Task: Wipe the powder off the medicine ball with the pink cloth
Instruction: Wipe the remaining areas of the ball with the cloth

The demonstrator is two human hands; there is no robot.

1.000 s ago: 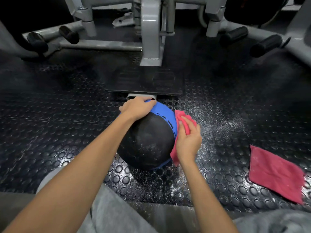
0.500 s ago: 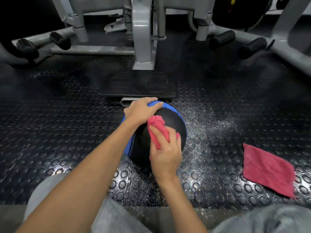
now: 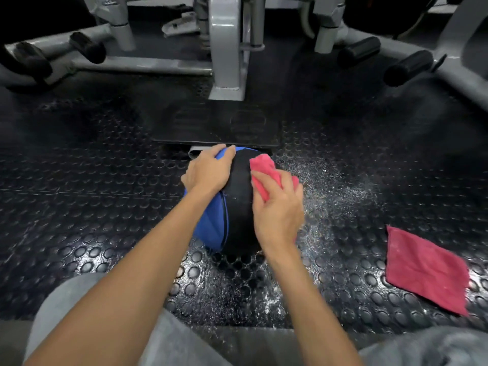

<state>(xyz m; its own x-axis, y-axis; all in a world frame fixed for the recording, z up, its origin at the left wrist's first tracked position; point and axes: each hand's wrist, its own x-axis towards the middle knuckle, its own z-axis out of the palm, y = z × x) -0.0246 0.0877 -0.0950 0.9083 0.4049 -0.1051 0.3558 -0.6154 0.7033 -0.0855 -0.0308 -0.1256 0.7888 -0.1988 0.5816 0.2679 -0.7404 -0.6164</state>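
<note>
While the wiping is under way, the holdings stand as follows.

Ball [image 3: 237,202]: blue and black, on the studded floor [image 3: 105,207], at the person's knees. It is the reference for all below.

Left hand [image 3: 208,171]: on the ball's upper left, over the blue panel. The fingers lie close together, flat along the curve and reaching over the top. It steadies the ball and grips nothing.

Right hand [image 3: 277,207]: on the ball's upper right. Its fingers are curled over the bunched cloth [image 3: 264,167] and press it against the black panel. One end of the cloth pokes out ahead of the fingertips, near the ball's crown.

Second cloth [image 3: 425,270]: lies flat, well to the right of the ball, untouched.

Powder [image 3: 330,186]: scattered on the floor just right of the ball and on its near side.

Machine frame [image 3: 224,48]: beyond the ball, with a dark footplate [image 3: 216,125] between them.

Progress, as judged: the blue panel looks clean, and the exposed black strip shows only faint specks. The part under the right hand, the far side and the underside are hidden, so I cannot tell their state. The visible faces appear mostly done, and turning the ball to check the rest is likely what remains.
</note>
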